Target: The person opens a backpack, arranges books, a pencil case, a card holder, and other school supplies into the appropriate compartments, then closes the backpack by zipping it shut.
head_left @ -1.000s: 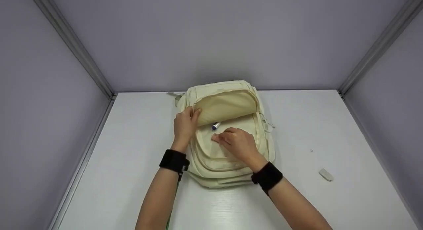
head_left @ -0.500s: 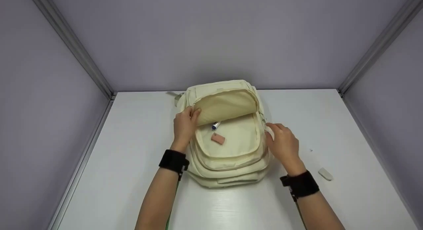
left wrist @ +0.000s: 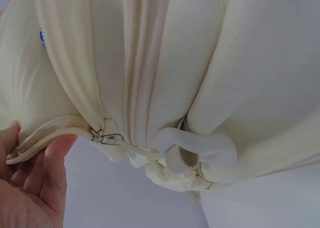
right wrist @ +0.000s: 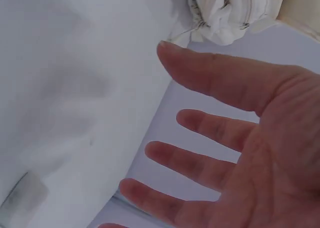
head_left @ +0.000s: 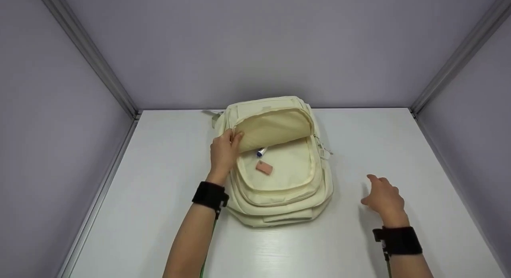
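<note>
A cream backpack (head_left: 287,198) lies on the white table with its front pocket unzipped. My left hand (head_left: 224,154) pinches the edge of the pocket flap (head_left: 275,128) and holds it up; in the left wrist view the thumb and fingers grip its zipper edge (left wrist: 55,125). Inside the pocket rest a pink rectangular block (head_left: 264,167) and a white marker with a blue end (head_left: 261,152), partly under the flap. Over the table, right of the bag, my right hand (head_left: 384,196) holds nothing, fingers spread. Below it, a small pale grey block (right wrist: 25,200) shows in the right wrist view.
Panel walls (head_left: 271,50) enclose the table (head_left: 167,170) at the back and sides. A zipper pull (left wrist: 102,137) and a white plastic loop (left wrist: 200,143) hang at the bag's side. Cords (head_left: 324,152) dangle on its right.
My right hand let go of the pink block in the pocket, then swung right, past the bag's side, out over the table. The left hand and flap have stayed put.
</note>
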`<action>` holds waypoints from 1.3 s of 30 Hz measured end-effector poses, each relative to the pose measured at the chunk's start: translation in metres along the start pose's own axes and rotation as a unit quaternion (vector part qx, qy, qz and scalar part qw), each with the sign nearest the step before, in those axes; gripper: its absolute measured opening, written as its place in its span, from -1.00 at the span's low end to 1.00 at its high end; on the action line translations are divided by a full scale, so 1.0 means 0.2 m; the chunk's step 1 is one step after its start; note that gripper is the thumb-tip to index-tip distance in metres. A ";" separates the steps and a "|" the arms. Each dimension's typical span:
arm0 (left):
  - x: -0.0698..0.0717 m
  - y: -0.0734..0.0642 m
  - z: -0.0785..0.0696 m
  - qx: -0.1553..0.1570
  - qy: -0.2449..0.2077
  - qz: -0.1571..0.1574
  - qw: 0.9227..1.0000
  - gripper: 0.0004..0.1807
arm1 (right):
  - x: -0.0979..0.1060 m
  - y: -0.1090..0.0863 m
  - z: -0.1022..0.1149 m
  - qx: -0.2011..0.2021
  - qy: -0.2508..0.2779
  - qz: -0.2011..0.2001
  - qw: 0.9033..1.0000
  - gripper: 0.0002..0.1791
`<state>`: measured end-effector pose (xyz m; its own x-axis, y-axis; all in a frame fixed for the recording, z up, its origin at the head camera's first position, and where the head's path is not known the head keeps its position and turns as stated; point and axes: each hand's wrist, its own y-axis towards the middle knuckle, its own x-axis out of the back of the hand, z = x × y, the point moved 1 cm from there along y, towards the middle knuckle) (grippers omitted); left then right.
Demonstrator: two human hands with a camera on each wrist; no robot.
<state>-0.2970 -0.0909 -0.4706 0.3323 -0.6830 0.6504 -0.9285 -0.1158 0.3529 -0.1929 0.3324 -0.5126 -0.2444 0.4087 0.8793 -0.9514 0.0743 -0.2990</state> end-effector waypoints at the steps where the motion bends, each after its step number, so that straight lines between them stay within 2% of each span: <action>1: 0.00 0.00 0.00 -0.002 0.001 -0.002 1.000 -0.58 | 0.00 -0.01 -0.03 -0.009 0.001 0.008 1.000 -0.11; 7: 0.00 0.00 0.01 -0.003 0.004 -0.005 1.000 -0.58 | -0.02 -0.05 -0.16 -0.057 0.018 0.041 0.997 -0.08; 12: 0.00 0.00 0.01 -0.005 0.000 -0.003 1.000 -0.56 | -0.03 -0.05 -0.20 -0.081 0.014 0.059 0.995 -0.21; 19: -0.01 0.00 0.01 -0.006 -0.007 0.002 1.000 -0.55 | -0.03 -0.04 -0.22 -0.068 0.006 0.050 0.996 -0.56; 25: -0.01 0.00 0.01 -0.005 -0.006 -0.001 1.000 -0.56 | -0.04 -0.03 -0.26 -0.063 0.004 0.050 0.997 -0.75; 34: -0.01 0.00 0.01 0.000 -0.003 0.000 1.000 -0.55 | -0.03 -0.02 -0.29 -0.070 -0.006 0.033 0.997 -0.65; 39: -0.01 0.00 0.01 0.005 0.003 -0.001 1.000 -0.56 | -0.03 -0.01 -0.31 -0.076 -0.005 0.034 0.997 -0.71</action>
<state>-0.2980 -0.0917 -0.4726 0.3355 -0.6787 0.6533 -0.9291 -0.1241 0.3483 -0.1772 0.3867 -0.5403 -0.3094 0.4092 0.8584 -0.8936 0.1837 -0.4096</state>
